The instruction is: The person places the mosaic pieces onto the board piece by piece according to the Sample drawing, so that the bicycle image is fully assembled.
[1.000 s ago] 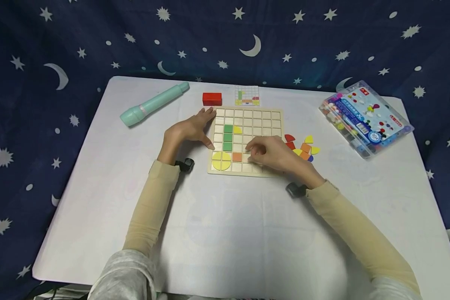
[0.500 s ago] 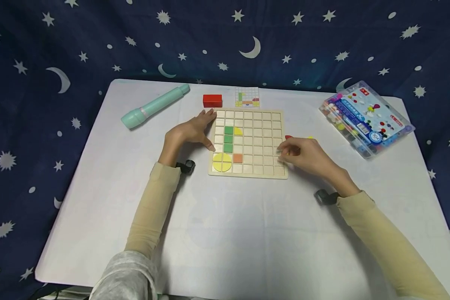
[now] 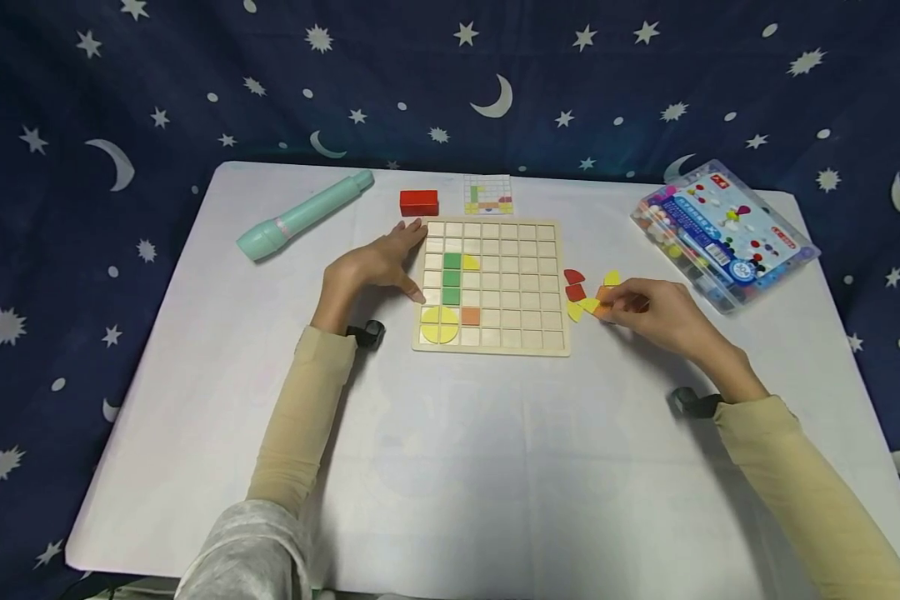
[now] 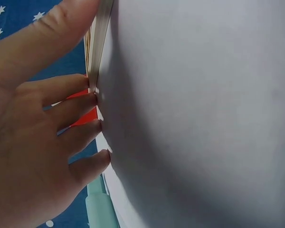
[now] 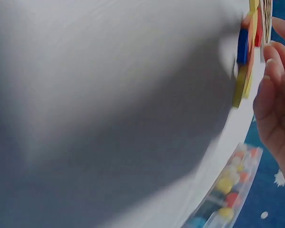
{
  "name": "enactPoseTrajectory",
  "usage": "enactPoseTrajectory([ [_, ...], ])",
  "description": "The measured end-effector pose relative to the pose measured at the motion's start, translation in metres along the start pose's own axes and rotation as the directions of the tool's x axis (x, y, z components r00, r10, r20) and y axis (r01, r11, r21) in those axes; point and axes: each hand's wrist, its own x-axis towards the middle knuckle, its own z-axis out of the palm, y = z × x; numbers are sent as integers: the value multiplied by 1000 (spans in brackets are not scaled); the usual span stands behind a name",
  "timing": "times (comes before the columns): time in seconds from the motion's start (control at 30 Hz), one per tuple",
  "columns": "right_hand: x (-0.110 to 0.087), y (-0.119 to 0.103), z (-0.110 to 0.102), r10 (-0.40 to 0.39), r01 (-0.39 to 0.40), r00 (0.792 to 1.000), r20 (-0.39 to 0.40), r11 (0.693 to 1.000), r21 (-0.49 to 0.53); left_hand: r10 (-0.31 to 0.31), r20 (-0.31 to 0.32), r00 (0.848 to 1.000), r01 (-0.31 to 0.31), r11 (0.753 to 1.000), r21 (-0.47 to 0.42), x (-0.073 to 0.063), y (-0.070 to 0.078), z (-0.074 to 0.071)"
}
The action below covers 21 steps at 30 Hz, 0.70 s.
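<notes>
A wooden grid board (image 3: 528, 279) lies mid-table, bearing green squares (image 3: 452, 278), a yellow circle of quarter pieces (image 3: 439, 325), another yellow quarter and an orange square (image 3: 470, 316). My left hand (image 3: 375, 262) spreads along its left edge, fingertips at the rim; the left wrist view shows thumb and fingers extended. My right hand (image 3: 663, 315) has its bent fingertips over loose orange pieces (image 3: 605, 292) right of the board. Thumb and fingers stand apart in the right wrist view, nothing visible between them. Nearby lie yellow (image 3: 590, 305) and red pieces (image 3: 574, 292), and a blue one (image 5: 242, 46).
Behind the board are a red block (image 3: 419, 202) and a small printed grid card (image 3: 488, 194). A teal tube (image 3: 307, 215) lies back left. At the back right sits a clear plastic box (image 3: 727, 237) of colourful parts. A starry cloth (image 3: 390, 67) hangs behind the table.
My right hand has moved from over the board rightward to the loose pieces, uncovering the board's right side. My left hand has stayed at the left edge.
</notes>
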Motion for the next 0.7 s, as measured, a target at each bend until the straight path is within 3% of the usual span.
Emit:
enactPoseTrajectory([
  [0.23, 3, 10, 0, 61, -60, 997, 44, 998, -18, 1, 2, 1000, -1, 1000, -3, -1, -2, -1],
  [0.7, 8, 6, 8, 110, -108, 993, 41, 993, -49, -8, 3, 1000, 8, 1000, 7, 1, -4, -1],
])
